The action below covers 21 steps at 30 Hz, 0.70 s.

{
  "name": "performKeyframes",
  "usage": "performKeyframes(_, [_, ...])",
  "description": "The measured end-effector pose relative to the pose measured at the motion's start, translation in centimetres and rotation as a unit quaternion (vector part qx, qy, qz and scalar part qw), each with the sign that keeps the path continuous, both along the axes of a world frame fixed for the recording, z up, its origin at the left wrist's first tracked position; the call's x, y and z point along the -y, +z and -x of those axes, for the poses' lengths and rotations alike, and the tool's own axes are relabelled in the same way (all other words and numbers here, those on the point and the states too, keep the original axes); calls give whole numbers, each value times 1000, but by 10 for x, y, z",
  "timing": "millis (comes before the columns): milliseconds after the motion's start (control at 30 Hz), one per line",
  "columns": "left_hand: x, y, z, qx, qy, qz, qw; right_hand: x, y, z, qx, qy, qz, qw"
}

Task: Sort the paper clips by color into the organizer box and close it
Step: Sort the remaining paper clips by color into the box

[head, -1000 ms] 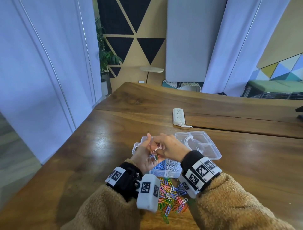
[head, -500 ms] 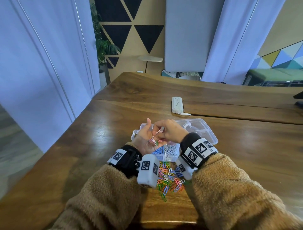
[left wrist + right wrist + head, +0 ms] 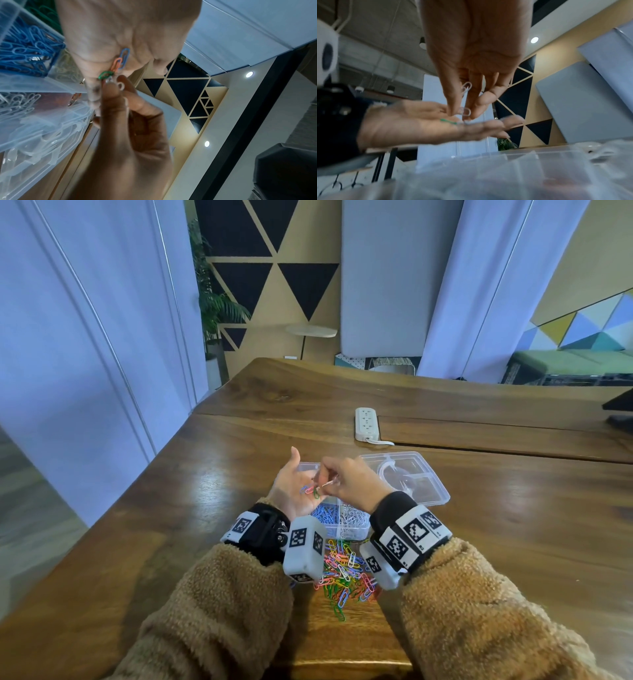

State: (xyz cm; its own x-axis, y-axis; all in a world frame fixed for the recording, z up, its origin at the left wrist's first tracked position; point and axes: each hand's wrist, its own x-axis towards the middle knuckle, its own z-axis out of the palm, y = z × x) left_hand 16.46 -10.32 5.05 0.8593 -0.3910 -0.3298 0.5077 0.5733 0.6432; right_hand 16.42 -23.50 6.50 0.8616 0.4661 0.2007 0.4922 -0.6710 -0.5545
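Three clips, blue, orange and green (image 3: 122, 61), lie on the flat, upturned left hand (image 3: 294, 491); at its 3 o'clock the right hand (image 3: 352, 484) pinches white clips (image 3: 466, 86); beneath sits the open organizer box (image 3: 430, 494); the loose pile (image 3: 346, 571) lies at 6 o'clock.

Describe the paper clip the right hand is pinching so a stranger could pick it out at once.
Start at the clear organizer box on the wooden table; both hands are raised just above its near-left part. The left hand lies palm up, cradling blue, orange and green clips. The white paper clip sits at the right hand fingertips: the only pale one, pinched rather than resting on the palm.
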Motion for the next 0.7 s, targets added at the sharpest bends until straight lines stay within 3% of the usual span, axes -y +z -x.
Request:
performKeyframes(133, [-6, -1, 0, -3, -41, 37, 998, 2, -5, -2, 38, -1, 34, 999])
performKeyframes(300, [-11, 2, 6, 8, -97, 69, 993, 7, 4, -2, 56, -9, -26, 998])
performKeyframes(400, [-14, 3, 8, 41, -100, 61, 992, 12, 6, -4, -14, -40, -135, 990])
performKeyframes(533, [-20, -1, 6, 61, -129, 6, 990, 20, 4, -8, -142, -48, -307, 940])
performKeyframes(600, [-19, -1, 6, 82, -136, -35, 987, 21, 3, -9, -175, -44, -343, 922])
performKeyframes(700, [-20, -4, 4, 90, -136, -38, 986, 23, 5, -9, -170, -51, -319, 931])
